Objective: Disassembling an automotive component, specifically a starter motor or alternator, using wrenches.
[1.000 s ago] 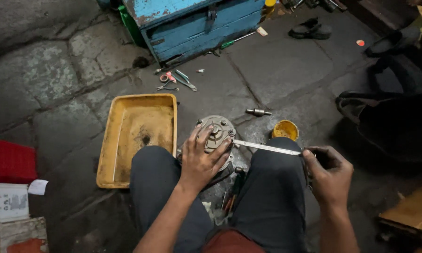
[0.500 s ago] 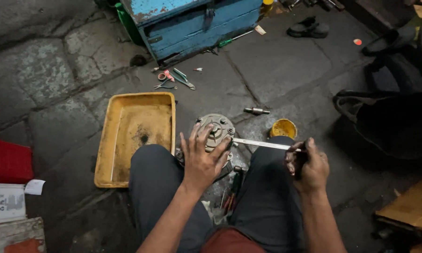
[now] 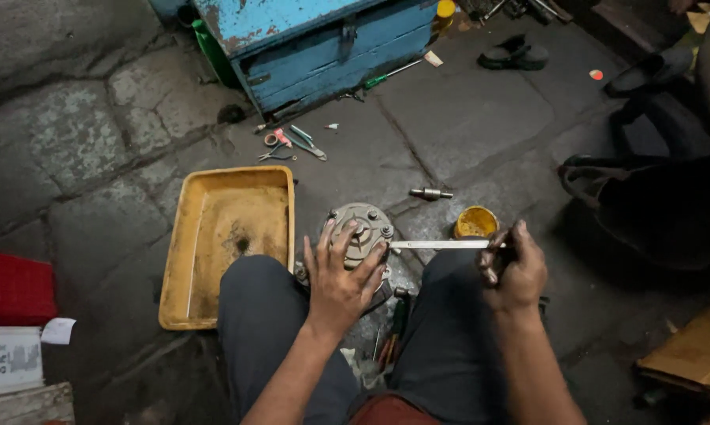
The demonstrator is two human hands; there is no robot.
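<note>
I sit over a round grey metal machine part [image 3: 365, 223] with bolts on its face, standing on the stone floor between my knees. My left hand [image 3: 341, 275] lies flat on top of it, fingers spread. My right hand [image 3: 515, 268] grips the end of a long silver wrench [image 3: 441, 245], which runs level from the hand leftward to the part.
A dirty yellow tray [image 3: 227, 240] lies left of the part. A small yellow tin [image 3: 476, 223] and a loose metal socket [image 3: 431, 193] sit behind it. A blue wooden box [image 3: 315, 43] stands further back, with pliers [image 3: 307, 144] beside it. Red and white boxes [image 3: 10, 315] are at the left.
My right hand has swung the wrench handle slightly, drawing in toward the part and then back out. My left hand stays pressed on the part.
</note>
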